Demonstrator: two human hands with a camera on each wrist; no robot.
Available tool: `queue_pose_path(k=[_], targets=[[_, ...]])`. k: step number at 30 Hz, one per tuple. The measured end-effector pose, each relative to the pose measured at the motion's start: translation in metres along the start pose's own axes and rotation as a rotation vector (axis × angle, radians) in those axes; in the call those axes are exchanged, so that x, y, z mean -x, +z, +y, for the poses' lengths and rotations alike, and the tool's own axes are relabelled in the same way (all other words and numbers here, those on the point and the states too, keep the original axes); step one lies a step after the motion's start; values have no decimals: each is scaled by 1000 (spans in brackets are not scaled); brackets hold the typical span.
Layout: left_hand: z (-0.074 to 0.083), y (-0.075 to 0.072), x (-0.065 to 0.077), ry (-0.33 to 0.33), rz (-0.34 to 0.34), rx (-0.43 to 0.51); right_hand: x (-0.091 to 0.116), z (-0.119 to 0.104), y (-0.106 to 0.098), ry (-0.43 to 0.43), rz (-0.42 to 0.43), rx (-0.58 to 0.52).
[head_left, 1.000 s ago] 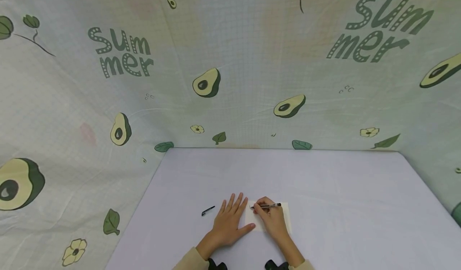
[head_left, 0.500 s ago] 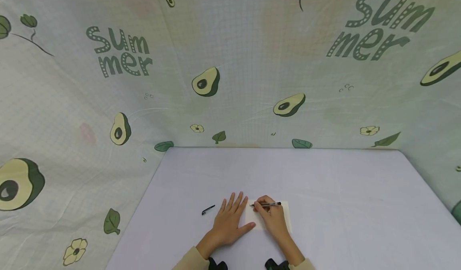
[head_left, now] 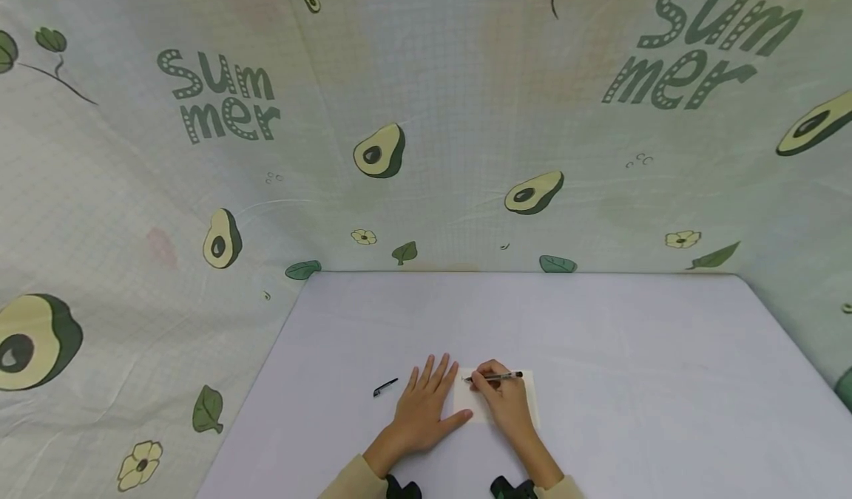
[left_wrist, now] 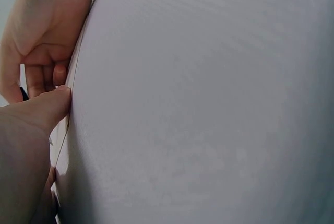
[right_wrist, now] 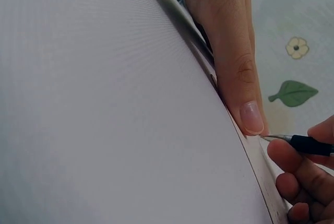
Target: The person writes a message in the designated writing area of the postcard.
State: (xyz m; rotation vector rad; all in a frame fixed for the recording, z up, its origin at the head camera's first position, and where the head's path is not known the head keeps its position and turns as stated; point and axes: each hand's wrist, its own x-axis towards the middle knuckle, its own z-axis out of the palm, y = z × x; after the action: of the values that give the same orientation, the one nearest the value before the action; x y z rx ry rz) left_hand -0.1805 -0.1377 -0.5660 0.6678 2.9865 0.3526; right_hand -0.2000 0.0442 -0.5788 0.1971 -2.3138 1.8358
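In the head view my left hand (head_left: 422,414) lies flat with fingers spread, its fingertips and thumb at the left side of a small white sheet of paper (head_left: 464,401). My right hand (head_left: 507,409) pinches a slim black-tipped pen (head_left: 502,376) between thumb and fingers, the point down near the sheet's upper left part. A metal nib and dark grip of the pen (right_wrist: 308,144) show in the right wrist view. To the left of my left hand lies a black pen cap (head_left: 385,388). Any marks on the paper are too small to read.
A white-covered table (head_left: 632,366) spreads around both hands. Behind and beside it hangs a pale cloth (head_left: 452,114) printed with avocados, leaves and lettering. Dark wrist devices (head_left: 511,489) and beige sleeves (head_left: 356,480) show at the bottom edge.
My right hand and the pen have shifted very slightly to the right over the paper. The left hand and the cap stay put; the head view has tilted a little.
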Motion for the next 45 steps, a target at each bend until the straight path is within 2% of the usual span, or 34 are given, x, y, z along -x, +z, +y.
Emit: queue_pose_path(k=[12,36,45], targets=[[0,-2,0,7,6,3,-2,0,0,1,-33,22],[1,-3,0,-10,-8,9,0,-4,-1,33,-37,36],[-1,-2,1,9,10,23,0,-3,0,38,-38,31]])
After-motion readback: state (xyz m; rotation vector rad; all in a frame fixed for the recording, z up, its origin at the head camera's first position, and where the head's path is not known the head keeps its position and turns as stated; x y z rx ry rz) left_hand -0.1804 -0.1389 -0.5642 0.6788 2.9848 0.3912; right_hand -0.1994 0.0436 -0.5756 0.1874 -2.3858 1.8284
